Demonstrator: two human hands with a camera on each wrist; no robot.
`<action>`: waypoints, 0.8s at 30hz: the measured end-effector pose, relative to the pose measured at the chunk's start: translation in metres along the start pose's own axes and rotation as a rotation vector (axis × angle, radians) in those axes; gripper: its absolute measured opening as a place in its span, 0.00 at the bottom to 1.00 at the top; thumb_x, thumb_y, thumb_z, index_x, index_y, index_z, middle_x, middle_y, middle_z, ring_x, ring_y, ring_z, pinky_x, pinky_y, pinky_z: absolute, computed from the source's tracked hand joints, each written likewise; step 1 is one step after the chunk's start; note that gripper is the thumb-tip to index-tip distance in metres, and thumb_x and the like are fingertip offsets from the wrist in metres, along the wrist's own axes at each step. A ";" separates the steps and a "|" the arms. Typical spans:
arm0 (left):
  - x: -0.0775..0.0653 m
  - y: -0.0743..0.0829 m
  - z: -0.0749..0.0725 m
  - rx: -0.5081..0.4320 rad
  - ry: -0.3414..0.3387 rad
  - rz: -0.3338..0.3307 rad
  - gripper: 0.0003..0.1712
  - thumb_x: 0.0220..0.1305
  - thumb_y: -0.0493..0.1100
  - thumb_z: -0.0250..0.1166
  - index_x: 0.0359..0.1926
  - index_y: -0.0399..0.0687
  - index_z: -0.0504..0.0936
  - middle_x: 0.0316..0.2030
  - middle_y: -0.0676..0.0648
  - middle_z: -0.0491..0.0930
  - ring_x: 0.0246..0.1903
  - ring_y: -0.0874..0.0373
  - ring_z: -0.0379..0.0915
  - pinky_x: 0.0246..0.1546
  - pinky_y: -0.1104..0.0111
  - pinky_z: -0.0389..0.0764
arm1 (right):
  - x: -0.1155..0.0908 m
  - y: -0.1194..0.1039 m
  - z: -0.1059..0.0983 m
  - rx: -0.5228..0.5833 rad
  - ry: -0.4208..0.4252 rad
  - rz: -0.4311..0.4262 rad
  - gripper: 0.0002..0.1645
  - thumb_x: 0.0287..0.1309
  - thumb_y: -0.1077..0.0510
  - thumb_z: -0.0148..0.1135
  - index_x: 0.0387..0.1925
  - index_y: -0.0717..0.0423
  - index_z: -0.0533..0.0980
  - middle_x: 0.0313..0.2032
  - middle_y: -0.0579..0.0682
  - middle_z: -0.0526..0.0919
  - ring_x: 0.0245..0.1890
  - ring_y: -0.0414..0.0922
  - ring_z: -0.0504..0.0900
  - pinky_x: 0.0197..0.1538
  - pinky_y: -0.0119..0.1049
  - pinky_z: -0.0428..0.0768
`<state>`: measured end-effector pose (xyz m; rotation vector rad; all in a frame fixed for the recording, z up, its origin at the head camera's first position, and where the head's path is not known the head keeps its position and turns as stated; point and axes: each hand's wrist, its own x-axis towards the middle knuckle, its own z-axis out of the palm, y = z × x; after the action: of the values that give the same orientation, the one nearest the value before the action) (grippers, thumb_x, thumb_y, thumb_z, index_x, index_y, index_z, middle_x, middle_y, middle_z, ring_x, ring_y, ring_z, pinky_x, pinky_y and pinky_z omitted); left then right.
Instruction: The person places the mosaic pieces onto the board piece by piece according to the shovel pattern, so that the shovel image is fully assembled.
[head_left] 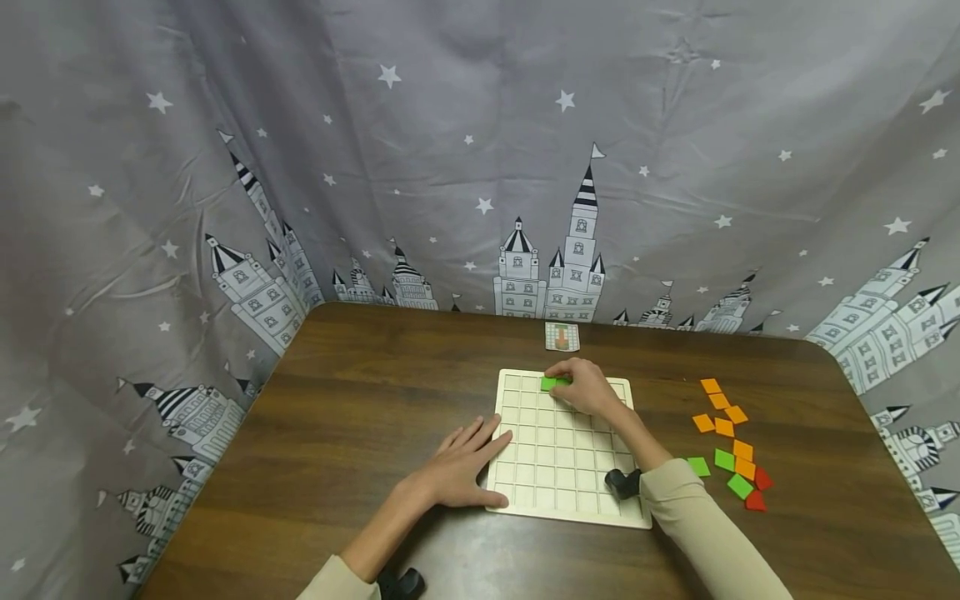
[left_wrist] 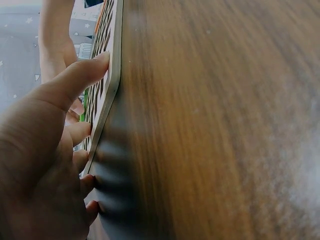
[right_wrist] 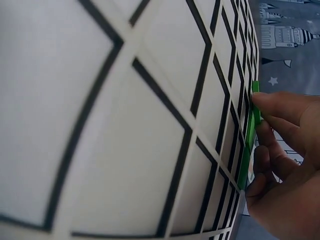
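The right hand (head_left: 585,390) pinches a small green tile (right_wrist: 256,102) with its thumb and fingers, over the far row of the pale grid board (head_left: 555,457) on the desk (head_left: 375,375). Another green tile (right_wrist: 243,170) lies in that row. The left hand (head_left: 463,467) is spread out, touching the board's left edge, gripping nothing. The step looks like filling squares with green. The next move seems to need lining the tile up and pressing it flat. Loose orange tiles (head_left: 723,427) wait on the right; a picture card (head_left: 562,337) lies past the board.
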<state>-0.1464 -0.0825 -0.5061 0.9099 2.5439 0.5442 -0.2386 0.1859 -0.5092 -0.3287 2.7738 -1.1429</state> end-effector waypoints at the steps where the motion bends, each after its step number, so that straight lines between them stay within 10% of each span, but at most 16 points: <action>1: 0.000 0.000 0.000 0.002 0.000 0.000 0.55 0.59 0.66 0.68 0.79 0.51 0.55 0.79 0.44 0.43 0.76 0.44 0.35 0.71 0.46 0.43 | 0.000 0.000 0.000 0.000 0.000 0.000 0.16 0.55 0.65 0.71 0.47 0.58 0.85 0.49 0.57 0.82 0.45 0.52 0.79 0.47 0.47 0.79; 24: 0.000 0.002 -0.001 -0.012 -0.002 -0.008 0.55 0.58 0.65 0.69 0.78 0.50 0.56 0.79 0.44 0.43 0.76 0.44 0.35 0.71 0.45 0.43 | 0.002 -0.001 0.002 -0.026 0.002 -0.041 0.17 0.54 0.66 0.71 0.47 0.60 0.86 0.47 0.56 0.83 0.45 0.52 0.79 0.49 0.49 0.78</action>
<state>-0.1460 -0.0811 -0.5047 0.8950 2.5387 0.5547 -0.2402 0.1830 -0.5101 -0.3897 2.7987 -1.1170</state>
